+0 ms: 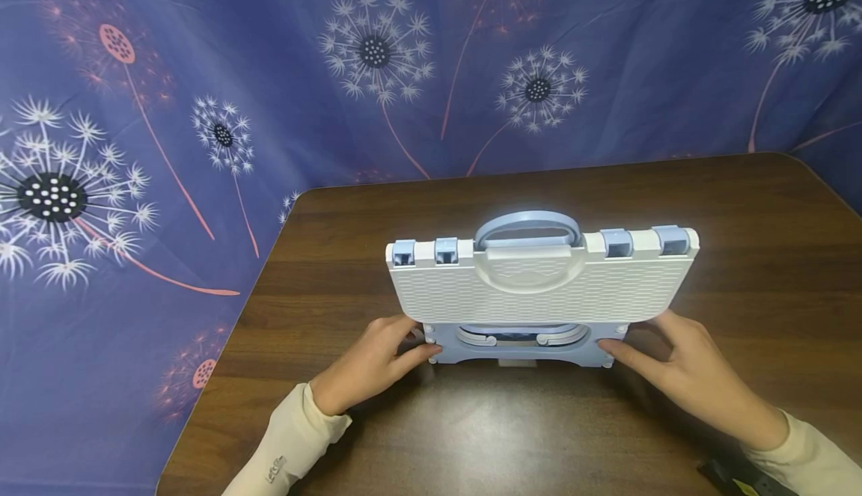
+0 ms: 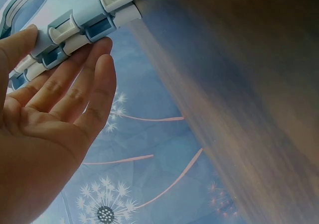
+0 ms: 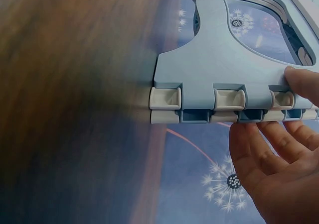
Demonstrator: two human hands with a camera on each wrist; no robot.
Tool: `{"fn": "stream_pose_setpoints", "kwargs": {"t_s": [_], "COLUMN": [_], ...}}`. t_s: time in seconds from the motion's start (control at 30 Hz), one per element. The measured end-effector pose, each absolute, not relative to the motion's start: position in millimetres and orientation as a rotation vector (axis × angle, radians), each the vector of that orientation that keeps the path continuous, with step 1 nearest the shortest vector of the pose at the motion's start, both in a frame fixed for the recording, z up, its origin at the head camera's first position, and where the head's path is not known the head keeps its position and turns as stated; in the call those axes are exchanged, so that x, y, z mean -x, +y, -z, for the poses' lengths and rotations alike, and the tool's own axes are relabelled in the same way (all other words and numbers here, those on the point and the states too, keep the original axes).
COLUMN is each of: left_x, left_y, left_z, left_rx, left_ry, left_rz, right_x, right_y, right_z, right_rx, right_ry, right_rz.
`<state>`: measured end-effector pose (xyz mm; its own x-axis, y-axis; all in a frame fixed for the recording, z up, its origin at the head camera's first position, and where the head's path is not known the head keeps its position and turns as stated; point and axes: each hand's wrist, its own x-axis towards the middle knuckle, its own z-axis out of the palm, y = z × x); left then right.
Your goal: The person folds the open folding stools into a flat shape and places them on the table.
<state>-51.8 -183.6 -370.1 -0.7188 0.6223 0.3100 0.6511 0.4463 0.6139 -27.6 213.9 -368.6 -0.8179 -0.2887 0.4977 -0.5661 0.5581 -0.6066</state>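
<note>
A folding step stool stands on the table with its white textured panel tilted over light blue leg frames. A blue carrying handle arches from the top edge. My left hand grips the left side of the leg frames, thumb in front and fingers behind. On the opposite side my right hand holds the frames the same way. Up close, the right wrist view shows the thumb on the blue leg and fingertips against the row of hinges. The left fingers meet similar hinges.
The brown wooden table has rounded far corners. A blue cloth with printed dandelions hangs behind it and along the left side. A black object with a yellow-green mark lies by the right sleeve.
</note>
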Motion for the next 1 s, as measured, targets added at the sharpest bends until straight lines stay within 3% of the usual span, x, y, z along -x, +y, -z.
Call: {"fn": "stream_pose_setpoints", "kwargs": {"t_s": [0.6,1.0], "left_x": [52.6,44.8], "left_y": [-184.9,-184.3], "left_z": [367.7,361.9], "left_rx": [1.147,1.19], "left_ry": [-2.657,-2.592], "left_rz": [1.157,0.81], "right_x": [29.3,19.3], "right_y": [215.0,218.4], "right_z": [369.5,357.9], "right_rx": [-0.73,-0.724], "right_ry": [-2.432,-2.464], "right_rz": [-1.136,-1.166]}}
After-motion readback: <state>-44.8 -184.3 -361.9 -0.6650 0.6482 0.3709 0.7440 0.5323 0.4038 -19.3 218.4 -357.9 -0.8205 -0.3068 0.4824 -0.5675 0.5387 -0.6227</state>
